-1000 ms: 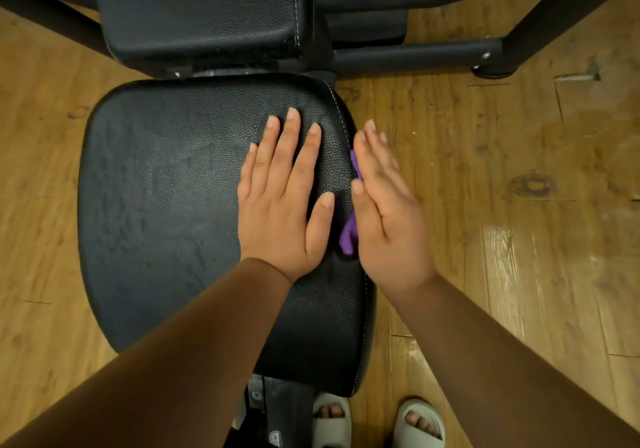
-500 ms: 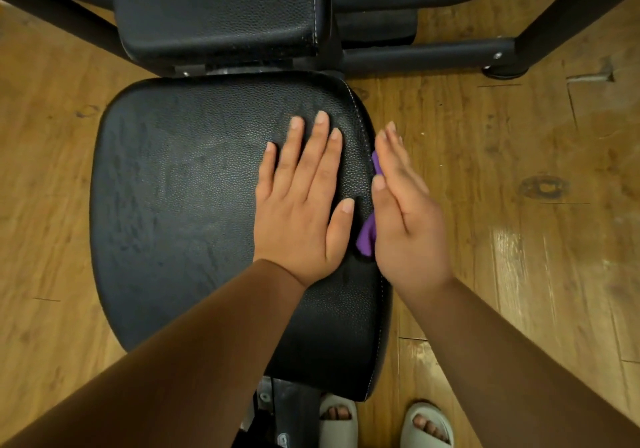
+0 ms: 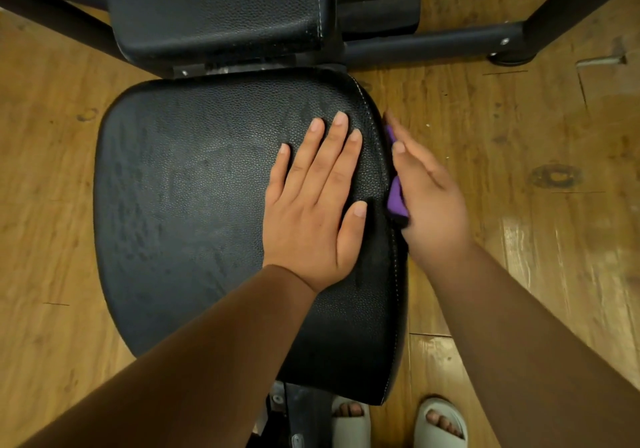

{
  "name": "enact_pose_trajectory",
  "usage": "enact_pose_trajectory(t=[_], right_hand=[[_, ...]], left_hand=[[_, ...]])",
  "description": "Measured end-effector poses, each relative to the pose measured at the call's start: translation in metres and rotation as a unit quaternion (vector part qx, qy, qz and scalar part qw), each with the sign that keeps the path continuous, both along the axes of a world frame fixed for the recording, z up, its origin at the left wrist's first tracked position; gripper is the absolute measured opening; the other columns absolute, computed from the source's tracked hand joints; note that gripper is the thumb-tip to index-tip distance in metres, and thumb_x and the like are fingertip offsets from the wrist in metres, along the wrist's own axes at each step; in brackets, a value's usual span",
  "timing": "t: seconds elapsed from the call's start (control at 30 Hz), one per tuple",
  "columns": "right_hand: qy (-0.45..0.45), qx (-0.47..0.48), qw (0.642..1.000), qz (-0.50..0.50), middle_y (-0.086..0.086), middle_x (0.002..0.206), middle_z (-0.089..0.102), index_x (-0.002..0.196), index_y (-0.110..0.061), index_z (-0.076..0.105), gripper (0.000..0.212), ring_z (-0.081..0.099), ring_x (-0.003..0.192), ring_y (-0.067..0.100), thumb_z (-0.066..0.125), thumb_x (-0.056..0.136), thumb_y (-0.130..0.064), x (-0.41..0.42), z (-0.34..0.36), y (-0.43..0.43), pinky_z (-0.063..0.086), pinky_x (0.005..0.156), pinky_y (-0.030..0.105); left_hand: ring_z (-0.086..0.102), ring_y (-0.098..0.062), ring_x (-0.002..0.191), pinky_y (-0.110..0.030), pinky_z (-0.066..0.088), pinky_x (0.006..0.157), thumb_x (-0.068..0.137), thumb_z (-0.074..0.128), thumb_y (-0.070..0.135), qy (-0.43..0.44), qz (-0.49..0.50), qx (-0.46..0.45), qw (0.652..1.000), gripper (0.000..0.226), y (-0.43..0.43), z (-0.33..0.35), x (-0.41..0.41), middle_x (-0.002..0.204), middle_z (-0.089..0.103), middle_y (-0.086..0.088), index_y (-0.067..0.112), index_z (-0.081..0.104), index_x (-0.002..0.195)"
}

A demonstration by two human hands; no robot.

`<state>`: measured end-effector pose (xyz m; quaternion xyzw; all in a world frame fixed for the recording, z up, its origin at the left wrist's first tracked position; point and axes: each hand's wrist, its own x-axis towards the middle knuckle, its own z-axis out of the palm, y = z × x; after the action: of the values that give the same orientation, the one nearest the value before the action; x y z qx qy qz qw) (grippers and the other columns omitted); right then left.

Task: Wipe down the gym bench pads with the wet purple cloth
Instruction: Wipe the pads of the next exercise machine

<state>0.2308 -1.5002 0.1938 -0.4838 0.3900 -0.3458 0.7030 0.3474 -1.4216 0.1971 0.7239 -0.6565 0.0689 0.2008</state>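
Observation:
The black seat pad (image 3: pixel 180 212) of the gym bench fills the middle of the head view, with faint wet streaks on its left half. My left hand (image 3: pixel 315 205) lies flat on the pad's right part, fingers spread, holding nothing. My right hand (image 3: pixel 429 195) presses the purple cloth (image 3: pixel 396 198) against the pad's right side edge; only a small strip of cloth shows between palm and pad. A second black pad, the backrest (image 3: pixel 214 8), sits just beyond the seat.
Black steel frame tubes (image 3: pixel 433 46) run behind the bench, ending in a foot (image 3: pixel 509 56) at the upper right. Worn wooden floor (image 3: pixel 519 157) surrounds the bench. My feet in pale slides (image 3: pixel 440 423) stand at the bottom edge, beside the bench's front post (image 3: pixel 294 420).
My right hand with the cloth has slid a little along the seat's right side edge. My left hand stays flat on the pad. The camera has shifted slightly.

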Motion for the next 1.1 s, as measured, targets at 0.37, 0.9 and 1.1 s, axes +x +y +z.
enact_pose_trajectory(t=[0.37,0.9,1.1], right_hand=[[-0.031,0.064,0.997,-0.002,-0.009,0.132,0.06,0.137,-0.019,0.054,0.037,0.053,0.123,0.002,0.046,0.102,-0.028,-0.002,-0.004,0.002,0.037,0.111,0.033],[0.069,0.071,0.995,-0.005,-0.021,0.12,0.065,0.129,-0.035,0.059,0.038,0.056,0.113,-0.008,0.039,0.1,-0.048,-0.012,0.003,0.021,0.044,0.103,0.021],[0.107,0.032,0.994,-0.013,-0.013,0.135,0.057,0.138,-0.028,0.052,0.044,0.051,0.123,-0.004,0.036,0.102,-0.046,-0.01,0.003,0.023,0.041,0.106,0.022]], left_hand=[[0.024,-0.027,0.146,-0.052,0.019,0.117,0.095,0.024,0.035,-0.008,0.006,0.004,1.0,0.061,0.0,0.001,-0.001,0.154,0.033,-0.012,0.005,0.037,0.146],[0.023,-0.027,0.147,-0.051,0.018,0.117,0.095,0.023,0.038,-0.028,0.005,0.004,1.0,0.062,0.0,0.0,-0.002,0.155,0.032,-0.013,0.004,0.036,0.146],[0.024,-0.028,0.146,-0.053,0.02,0.117,0.096,0.02,0.04,-0.042,0.003,0.004,0.999,0.064,0.0,-0.002,-0.001,0.154,0.032,-0.013,0.004,0.037,0.146]])
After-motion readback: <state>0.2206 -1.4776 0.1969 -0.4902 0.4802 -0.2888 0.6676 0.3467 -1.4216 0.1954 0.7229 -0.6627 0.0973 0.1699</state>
